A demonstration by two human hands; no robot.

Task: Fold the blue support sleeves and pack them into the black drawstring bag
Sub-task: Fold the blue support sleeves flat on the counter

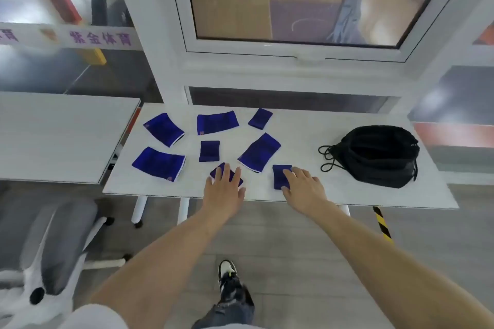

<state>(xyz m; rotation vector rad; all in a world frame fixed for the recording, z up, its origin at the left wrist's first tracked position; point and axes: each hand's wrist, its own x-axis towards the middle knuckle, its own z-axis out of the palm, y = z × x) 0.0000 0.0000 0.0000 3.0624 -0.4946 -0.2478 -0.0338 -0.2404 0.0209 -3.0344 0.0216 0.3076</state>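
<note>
Both hands lie flat, fingers apart, left hand [224, 184] & right hand [303, 184] each pressing a small blue fabric support sleeve [280, 175] on the white bench [294, 141], prob. flattening for folding; black drawstring cloth bag [379, 155] sits open at right, ready for packing.

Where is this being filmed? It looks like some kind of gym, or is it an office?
Probably a side room at a sports hall. The window looks down on a wooden court floor with painted lines, a banner hangs outside, and blue support sleeves lie on a white table beside a swivel chair.
</note>
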